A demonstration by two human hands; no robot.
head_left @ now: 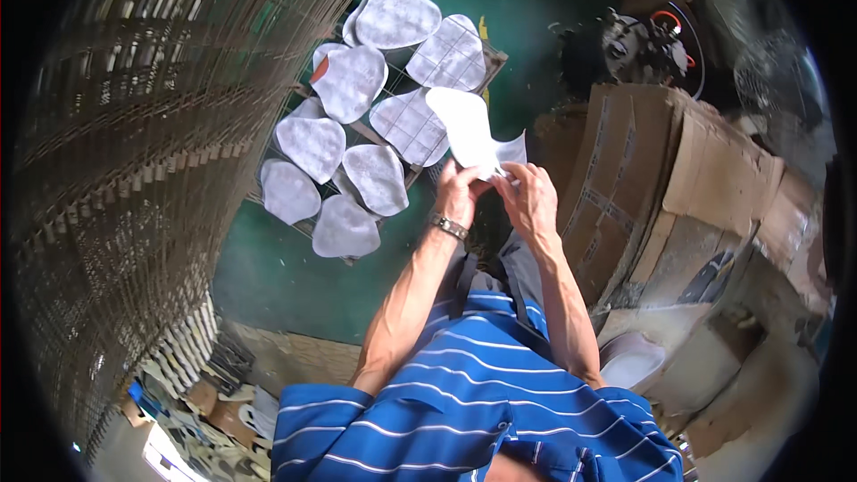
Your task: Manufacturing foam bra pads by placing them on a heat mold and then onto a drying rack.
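Pinched at its near edge between my two hands is a thin white shaped sheet (466, 129), its right part curling up to a pointed corner. My left hand (459, 199), with a watch on its wrist, closes on the left of that edge. Right beside it, my right hand (534, 202) has its fingers closed on the edge too. What material the sheet is cannot be told. Just beyond, several flat greyish-white rounded pieces (350, 83) lie on a wire-mesh rack (400, 74), some overlapping. One of them shows a red-orange patch at its edge.
A tall stack of wire racks (170, 98) rises along the left side. Large cardboard boxes (620, 183) stand close on the right, with a machine with an orange ring (625, 40) behind them. The floor (295, 290) is green. A pale basin-like object (631, 359) sits at lower right.
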